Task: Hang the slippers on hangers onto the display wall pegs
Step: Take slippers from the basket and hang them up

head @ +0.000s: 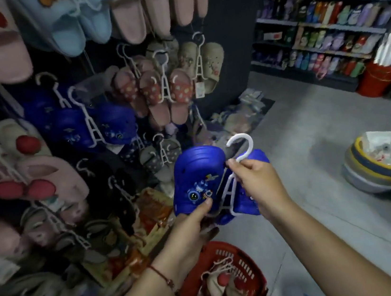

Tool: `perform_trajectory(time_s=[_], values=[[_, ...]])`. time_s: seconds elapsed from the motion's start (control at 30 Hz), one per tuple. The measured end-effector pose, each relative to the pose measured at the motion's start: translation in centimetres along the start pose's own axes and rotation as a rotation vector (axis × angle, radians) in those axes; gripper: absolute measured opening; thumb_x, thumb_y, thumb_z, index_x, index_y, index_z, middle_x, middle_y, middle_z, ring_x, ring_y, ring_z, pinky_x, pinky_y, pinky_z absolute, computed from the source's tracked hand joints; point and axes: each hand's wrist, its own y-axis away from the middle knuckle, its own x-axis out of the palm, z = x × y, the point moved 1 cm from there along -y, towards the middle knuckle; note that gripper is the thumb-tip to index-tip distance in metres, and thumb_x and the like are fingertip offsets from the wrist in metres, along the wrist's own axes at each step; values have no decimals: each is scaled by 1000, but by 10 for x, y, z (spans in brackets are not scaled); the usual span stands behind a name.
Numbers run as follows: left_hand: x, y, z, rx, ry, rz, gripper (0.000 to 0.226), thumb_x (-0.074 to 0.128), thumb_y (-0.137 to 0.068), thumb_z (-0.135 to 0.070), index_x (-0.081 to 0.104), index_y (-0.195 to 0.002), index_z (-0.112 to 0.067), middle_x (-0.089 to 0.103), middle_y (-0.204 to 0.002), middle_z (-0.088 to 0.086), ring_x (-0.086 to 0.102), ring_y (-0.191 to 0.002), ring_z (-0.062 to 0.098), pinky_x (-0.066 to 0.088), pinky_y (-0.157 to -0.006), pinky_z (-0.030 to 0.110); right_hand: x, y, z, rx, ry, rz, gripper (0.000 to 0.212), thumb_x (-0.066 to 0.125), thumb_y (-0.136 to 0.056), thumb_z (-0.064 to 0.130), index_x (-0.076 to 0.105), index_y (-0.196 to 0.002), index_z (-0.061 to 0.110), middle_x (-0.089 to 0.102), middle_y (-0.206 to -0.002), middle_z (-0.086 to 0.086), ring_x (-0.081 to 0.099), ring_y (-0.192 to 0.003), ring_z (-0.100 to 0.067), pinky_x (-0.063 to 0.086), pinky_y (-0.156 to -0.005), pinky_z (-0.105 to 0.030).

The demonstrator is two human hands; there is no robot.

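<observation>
Right hand (pixel 256 179) pinches the neck of the white hanger (pixel 230 193) just under its hook. Left hand (pixel 190 233) grips the heel end of the left blue slipper (pixel 193 180), thumb on top. Pair held in mid-air, near the display wall (pixel 225 44) at left, above the red basket (pixel 241 261). Judgement: moulded foam clogs, light, fairly stiff, slightly slick; thin plastic hanger may flex. Best hold: hanger neck, hook free for a peg. Matching blue pair (pixel 92 126) hangs further left.
</observation>
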Motion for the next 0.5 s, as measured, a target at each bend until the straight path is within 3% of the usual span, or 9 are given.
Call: perform_trajectory(time_s=[0.1,0.2,0.27,0.33,0.4,0.5], values=[[5,5,20,7,0,-117,37,72,-87,-31,67,-123,-20,78,-104,7,73,-85,23,53,-83,39,1,-6,-18,-88,114,70,48,65,-96,35,47,-55,17,40,-51,0,35,-50,-12,30,-56,-33],[3,21,34,0,-55,-216,39,71,-89,-39,66,-123,-23,77,-102,11,75,-95,30,56,-94,46,8,-7,-21,-160,215,182,50,62,-97,38,51,-61,5,44,-51,-5,38,-50,-10,31,-55,-35],[-8,30,38,-99,-209,-256,45,63,-91,-55,69,-121,-22,77,-96,11,74,-92,33,57,-90,45,16,-8,-25,-196,253,247,48,62,-97,39,57,-64,4,51,-52,-7,44,-50,-12,34,-54,-35],[-26,37,37,-158,-484,-327,61,57,-83,-75,76,-108,-23,77,-85,-1,73,-81,20,58,-81,38,26,-10,-29,-226,297,294,41,62,-96,42,66,-71,9,62,-57,-3,54,-52,-11,40,-56,-34],[-45,39,32,-58,-645,-454,68,57,-75,-83,74,-100,-23,75,-85,-4,70,-80,16,58,-80,40,34,-11,-30,-257,324,340,34,62,-96,43,71,-76,17,68,-63,2,64,-60,-10,48,-59,-35],[-62,40,15,244,-682,-598,61,72,-74,-68,56,-119,-30,67,-114,-6,64,-105,12,53,-80,30,47,-14,-21,-306,390,370,33,61,-95,44,70,-74,21,66,-61,4,62,-59,-11,47,-59,-37]])
